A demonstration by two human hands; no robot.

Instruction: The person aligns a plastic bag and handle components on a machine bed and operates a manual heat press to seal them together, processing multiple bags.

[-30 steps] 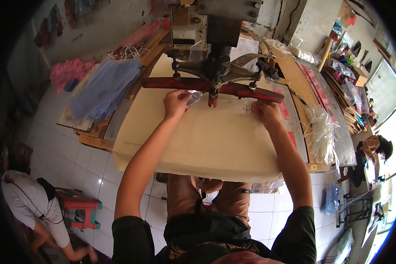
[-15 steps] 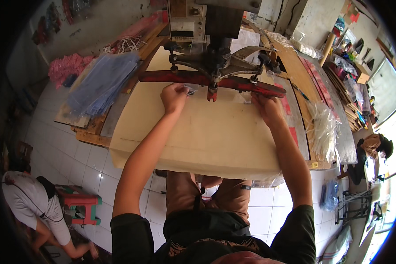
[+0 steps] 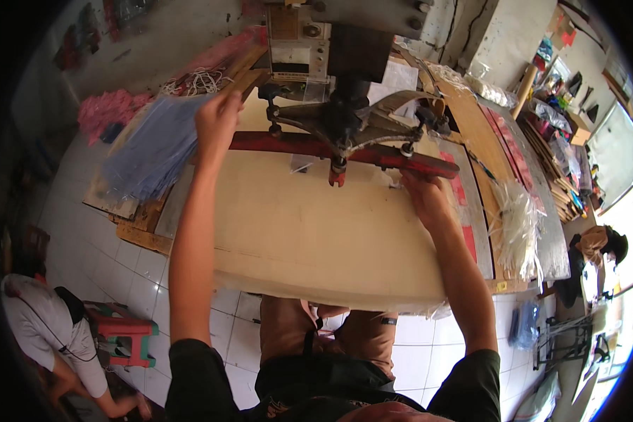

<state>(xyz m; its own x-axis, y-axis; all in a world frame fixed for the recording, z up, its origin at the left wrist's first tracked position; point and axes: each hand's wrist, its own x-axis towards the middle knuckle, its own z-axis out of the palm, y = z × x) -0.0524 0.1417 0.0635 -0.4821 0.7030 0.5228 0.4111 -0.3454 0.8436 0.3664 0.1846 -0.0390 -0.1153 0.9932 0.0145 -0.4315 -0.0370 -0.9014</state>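
So there's a stack of bluish-grey sheets (image 3: 155, 144) lying on the wooden boards at the left edge of the bench, and the person's left hand (image 3: 216, 121) is right up against its near corner, fingers curled down toward the top sheet. Can't tell if it's actually pinching one. The right hand (image 3: 420, 197) is over on the other side, well apart, fingers flat and pressed on the cream tabletop (image 3: 316, 239) just under the red bar (image 3: 344, 149) of the press machine (image 3: 344, 84). A bundle of clear bags (image 3: 517, 225) sits further right.
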